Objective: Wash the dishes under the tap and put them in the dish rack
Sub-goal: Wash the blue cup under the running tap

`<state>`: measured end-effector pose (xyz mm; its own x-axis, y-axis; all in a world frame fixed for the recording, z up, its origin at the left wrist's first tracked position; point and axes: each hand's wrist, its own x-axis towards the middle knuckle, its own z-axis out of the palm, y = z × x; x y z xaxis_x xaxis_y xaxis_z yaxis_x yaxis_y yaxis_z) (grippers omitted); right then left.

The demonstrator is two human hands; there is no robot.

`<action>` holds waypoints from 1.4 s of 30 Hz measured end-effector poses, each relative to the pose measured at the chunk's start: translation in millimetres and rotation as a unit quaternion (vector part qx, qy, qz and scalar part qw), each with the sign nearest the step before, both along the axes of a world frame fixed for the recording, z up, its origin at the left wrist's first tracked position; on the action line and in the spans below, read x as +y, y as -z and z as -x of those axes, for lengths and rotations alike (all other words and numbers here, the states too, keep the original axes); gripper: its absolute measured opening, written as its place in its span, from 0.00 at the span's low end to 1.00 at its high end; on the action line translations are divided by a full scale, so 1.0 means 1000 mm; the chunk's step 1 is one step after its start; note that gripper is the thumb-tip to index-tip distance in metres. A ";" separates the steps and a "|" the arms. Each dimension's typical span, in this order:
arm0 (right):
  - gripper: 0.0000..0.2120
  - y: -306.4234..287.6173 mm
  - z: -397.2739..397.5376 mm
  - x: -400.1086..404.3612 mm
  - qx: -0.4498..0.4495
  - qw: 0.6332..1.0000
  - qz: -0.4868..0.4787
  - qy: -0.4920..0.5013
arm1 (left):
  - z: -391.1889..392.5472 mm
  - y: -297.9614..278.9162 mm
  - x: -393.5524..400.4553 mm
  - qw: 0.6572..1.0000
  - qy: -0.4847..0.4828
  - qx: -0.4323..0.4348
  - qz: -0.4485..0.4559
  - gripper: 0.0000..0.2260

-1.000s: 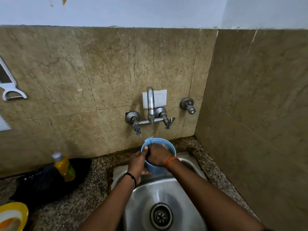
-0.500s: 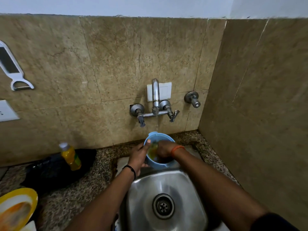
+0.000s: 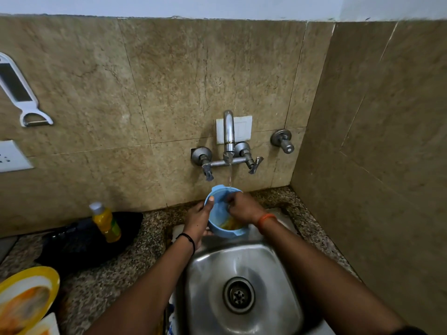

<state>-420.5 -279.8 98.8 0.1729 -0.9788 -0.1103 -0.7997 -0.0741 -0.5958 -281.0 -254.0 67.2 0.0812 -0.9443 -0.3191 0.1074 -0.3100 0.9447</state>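
A light blue bowl (image 3: 219, 213) with yellowish residue inside is held tilted over the back of the steel sink (image 3: 273, 281), just below the running tap (image 3: 228, 141). My left hand (image 3: 198, 220) grips the bowl's left rim, thumb over the edge. My right hand (image 3: 243, 206) reaches into the bowl with its fingers curled; what they hold is hidden. A thin stream of water falls onto the bowl's far rim. No dish rack is in view.
A yellow bottle (image 3: 106, 222) stands on a black cloth (image 3: 79, 243) on the granite counter left of the sink. A dirty yellow plate (image 3: 26, 296) sits at the lower left. A tiled wall closes in on the right. A white peeler (image 3: 21, 93) hangs on the back wall.
My right hand has shifted inside the bowl from the lower part towards the upper rim. The bowl stays under the tap, now tilted so the yellow residue shows at its lower side.
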 end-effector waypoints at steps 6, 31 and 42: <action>0.06 -0.022 0.037 -0.026 -0.398 0.856 0.035 0.328 | -0.010 0.000 0.000 1.000 -0.004 0.021 -0.008 0.11; 0.13 -0.013 0.020 0.010 -0.114 0.983 0.080 0.116 | -0.006 0.012 -0.004 0.999 -0.027 0.001 -0.023 0.12; 0.12 0.006 0.006 0.020 0.125 0.985 0.026 -0.116 | 0.000 0.011 0.002 1.000 -0.015 0.004 -0.021 0.15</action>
<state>-426.8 -260.3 93.1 0.3665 -0.9215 -0.1283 -0.8791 -0.2978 -0.3722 -280.9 -252.5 56.4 0.1059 -0.9276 -0.3584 0.1239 -0.3453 0.9303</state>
